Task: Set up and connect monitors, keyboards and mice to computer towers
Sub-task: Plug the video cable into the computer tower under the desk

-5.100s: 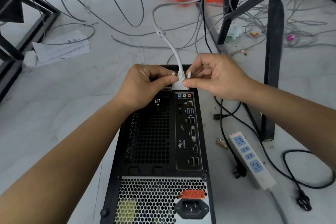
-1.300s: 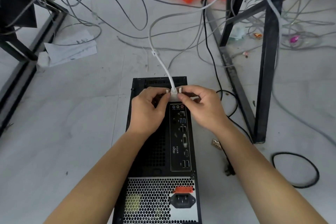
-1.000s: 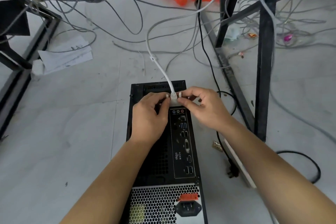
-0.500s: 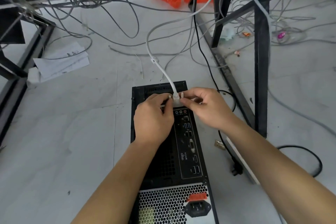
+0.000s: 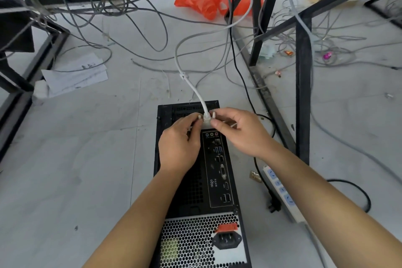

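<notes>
Pinching a white rectangular plastic cable connector from either side, the left hand and right hand each curl thumb and fingertips against one end of it. They hold it at the far end of a black metal computer tower lying rear panel up on the pale grey floor. Whether the plug is seated cannot be told. A white round cable rises from between the hands and runs away over the floor. Nearer than the hands sits the tower's port panel. Right of the right hand lie a white power strip with blue sockets and a black steel frame leg. Beyond the hands, grey cables sprawl around an orange plastic bag. White paper sheets lie far left.
</notes>
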{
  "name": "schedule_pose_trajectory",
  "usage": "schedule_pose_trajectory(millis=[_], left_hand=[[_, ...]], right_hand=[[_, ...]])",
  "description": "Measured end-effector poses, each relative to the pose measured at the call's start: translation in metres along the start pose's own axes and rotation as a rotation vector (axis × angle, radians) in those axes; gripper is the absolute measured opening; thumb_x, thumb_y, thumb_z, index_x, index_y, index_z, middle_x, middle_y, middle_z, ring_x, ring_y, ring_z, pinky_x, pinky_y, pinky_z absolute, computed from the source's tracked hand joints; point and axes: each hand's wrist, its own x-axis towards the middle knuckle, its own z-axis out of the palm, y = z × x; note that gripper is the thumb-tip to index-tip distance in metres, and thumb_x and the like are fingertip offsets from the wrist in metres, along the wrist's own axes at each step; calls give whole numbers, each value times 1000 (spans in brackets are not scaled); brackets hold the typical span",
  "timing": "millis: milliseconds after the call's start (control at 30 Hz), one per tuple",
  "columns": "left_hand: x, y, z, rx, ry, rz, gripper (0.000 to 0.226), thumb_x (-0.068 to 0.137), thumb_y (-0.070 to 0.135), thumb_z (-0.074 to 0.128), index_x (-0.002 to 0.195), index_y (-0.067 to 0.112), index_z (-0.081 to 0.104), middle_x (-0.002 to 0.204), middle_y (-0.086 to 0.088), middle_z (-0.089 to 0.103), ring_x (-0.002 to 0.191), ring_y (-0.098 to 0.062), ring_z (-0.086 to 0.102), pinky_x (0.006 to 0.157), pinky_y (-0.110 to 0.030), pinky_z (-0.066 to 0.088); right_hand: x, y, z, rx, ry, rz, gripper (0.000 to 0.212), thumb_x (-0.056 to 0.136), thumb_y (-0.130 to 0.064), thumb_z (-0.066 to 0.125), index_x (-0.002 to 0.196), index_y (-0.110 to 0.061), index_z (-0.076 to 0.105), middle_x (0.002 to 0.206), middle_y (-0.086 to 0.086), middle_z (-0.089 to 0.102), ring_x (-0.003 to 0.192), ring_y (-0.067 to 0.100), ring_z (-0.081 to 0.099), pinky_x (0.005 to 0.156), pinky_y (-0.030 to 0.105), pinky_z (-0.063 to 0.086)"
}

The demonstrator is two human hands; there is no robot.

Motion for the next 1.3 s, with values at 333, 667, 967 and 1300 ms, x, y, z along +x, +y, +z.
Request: schedule_pose_trajectory(millis=[333, 667, 967, 1300], left_hand=[[-2, 8, -4, -55, -42, -130, 24, 96, 33, 63, 118, 28, 72, 99, 15, 73, 77, -6, 67, 71, -26, 56], [-3, 5, -6, -60, -66, -114, 25, 99, 23, 59, 118, 31, 72, 91, 17, 72, 74, 0, 63, 64, -15, 50], [-2, 0, -5, -76, -77, -97, 26, 99, 22, 57, 119, 28, 73, 99, 14, 74, 77, 1, 63, 70, -16, 50], [-3, 1, -7, -131, -75, -104, 26, 99, 18, 57, 119, 26, 73, 109, 12, 74, 97, -1, 66, 85, -20, 53]], right_hand=[[4, -6, -11, -235, 15, -86, 21, 97, -36, 61, 114, -33, 74, 93, -14, 76, 72, 1, 70, 80, 32, 57], [0, -3, -12, 60, -23, 26, 36, 94, -32, 68, 129, -28, 64, 102, -13, 73, 74, 5, 72, 71, 27, 60], [-3, -2, 4, 189, 98, 57, 23, 90, -30, 73, 112, -25, 67, 94, -9, 74, 66, 8, 73, 60, 22, 57], [-6, 1, 10, 193, 127, 47, 12, 95, -23, 67, 107, -24, 68, 96, -7, 74, 64, 9, 73, 53, 21, 54]])
